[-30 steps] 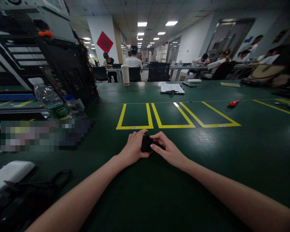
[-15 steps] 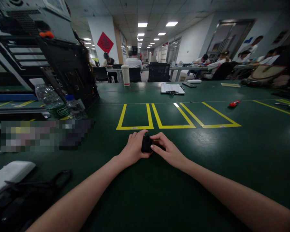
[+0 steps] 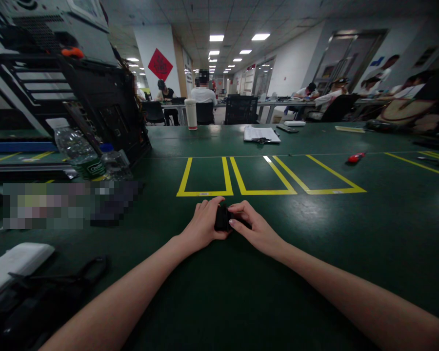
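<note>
Between my hands, near the middle of the green table (image 3: pixel 219 292), is a small black box-like object (image 3: pixel 222 219); its exact kind does not show. My left hand (image 3: pixel 203 222) is closed around its left side, thumb along the near edge and fingers over the far side. From the right, my right hand (image 3: pixel 255 225) pinches at the object's right end with thumb and index finger. Part of the object is hidden by the fingers. Just beyond my hands, yellow tape (image 3: pixel 205 193) marks several open-ended boxes on the tabletop.
Left stand a computer case (image 3: pixel 109 112), a clear bottle (image 3: pixel 76 151) and a smaller blue-capped bottle (image 3: pixel 113 163). A white device (image 3: pixel 20 265) and black cables (image 3: pixel 54 292) lie nearer. Farther off are a clipboard (image 3: pixel 261 134), a white tumbler (image 3: pixel 191 114) and a red tool (image 3: pixel 356 157). People sit beyond.
The view has shifted very slightly. Both hands keep the same hold on the black object, with no other clear movement.
</note>
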The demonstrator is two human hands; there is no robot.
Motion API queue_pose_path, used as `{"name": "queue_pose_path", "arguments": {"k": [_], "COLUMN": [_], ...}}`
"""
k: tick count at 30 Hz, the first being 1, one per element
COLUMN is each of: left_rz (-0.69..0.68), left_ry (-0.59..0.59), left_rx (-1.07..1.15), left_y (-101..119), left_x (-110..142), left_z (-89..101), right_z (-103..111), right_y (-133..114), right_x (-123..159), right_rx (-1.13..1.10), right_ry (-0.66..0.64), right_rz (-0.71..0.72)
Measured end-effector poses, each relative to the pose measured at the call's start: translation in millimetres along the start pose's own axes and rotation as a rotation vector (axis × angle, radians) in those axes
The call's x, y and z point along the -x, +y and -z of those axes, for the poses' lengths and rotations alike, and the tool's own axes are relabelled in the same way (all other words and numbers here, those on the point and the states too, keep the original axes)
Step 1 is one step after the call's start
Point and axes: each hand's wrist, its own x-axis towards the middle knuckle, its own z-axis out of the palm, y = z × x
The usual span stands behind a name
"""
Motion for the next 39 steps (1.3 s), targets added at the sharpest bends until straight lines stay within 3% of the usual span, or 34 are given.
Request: {"name": "queue_pose_path", "arguments": {"k": [6, 14, 21, 28, 39], "left_rz": [-0.020, -0.008, 0.003, 0.022, -0.036], "left_ry": [0.039, 0.038, 0.022, -0.001, 0.071], "left_rx": [-0.018, -0.013, 0.019, 0.016, -0.031], "left_y": [-3.0, -1.5, -2.4, 1.4, -6.3], "left_x": [-1.5, -1.7, -0.6, -0.8, -1.4], "left_z": [-4.0, -4.3, -2.8, 0.1, -7.6], "right_z": [0.3, 0.6, 1.1, 2.5, 2.2], "right_y": [4.3, 0.7, 2.6, -1.1, 2.1], "right_x": [-1.8, 0.2, -1.4, 0.4, -1.3], "right_rx": [0.001, -0.013, -0.032, -0.046, -0.045], "right_ry": [-0.005, -0.016, -0.023, -0.032, -0.040], "right_rz": [-0.082, 0.018, -0.097, -0.019, -0.053]}}
